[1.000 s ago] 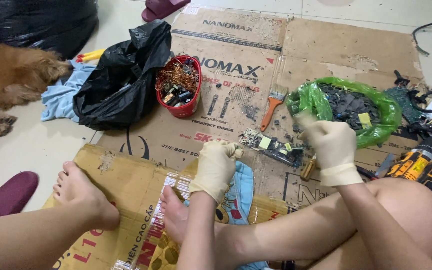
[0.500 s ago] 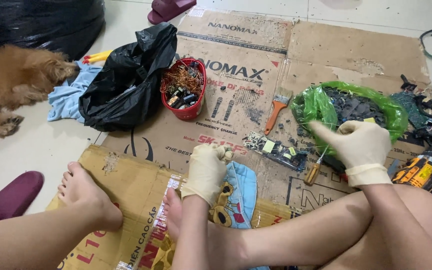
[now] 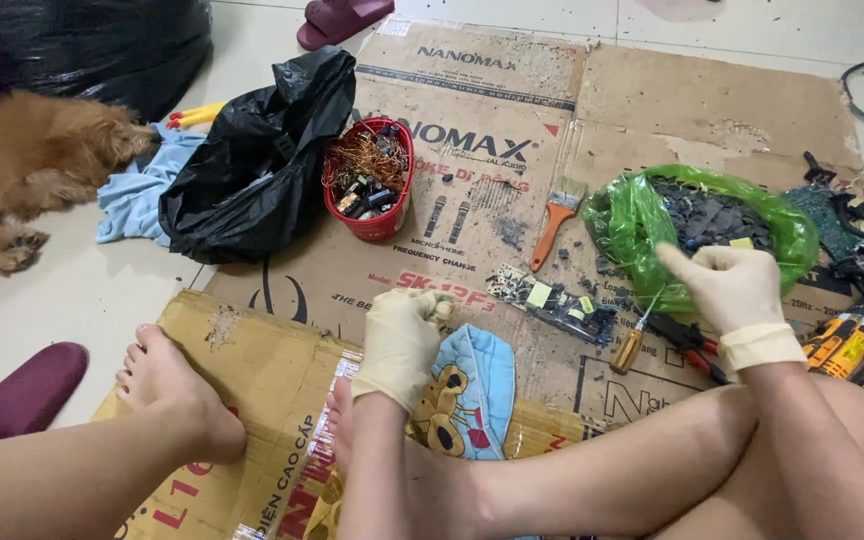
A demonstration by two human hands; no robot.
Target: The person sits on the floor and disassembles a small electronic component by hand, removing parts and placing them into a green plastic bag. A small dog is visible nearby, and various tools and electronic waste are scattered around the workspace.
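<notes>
Both my hands wear cream rubber gloves. My left hand [image 3: 402, 335] is curled into a loose fist above a blue printed cloth [image 3: 467, 390] by my foot, and I see nothing in it. My right hand [image 3: 737, 285] hovers at the near edge of the green plastic bag [image 3: 632, 215] of dark scrap. Its fingers are drawn together and point left, with nothing visible between them. A small circuit board [image 3: 552, 300] lies on the cardboard [image 3: 652, 110] between my hands. A wooden-handled screwdriver [image 3: 637, 340] lies just below and left of my right hand.
A red bucket [image 3: 372, 180] holds copper wire and parts. A black bag [image 3: 252, 170], an orange-handled brush [image 3: 557, 215], red pliers [image 3: 692, 345] and a yellow drill [image 3: 862, 350] lie around. A brown dog [image 3: 32, 170] rests at left. My bare legs cross the foreground.
My right hand has shifted right, away from the circuit board to the green bag's edge. My left hand has stayed over the cloth, barely moving.
</notes>
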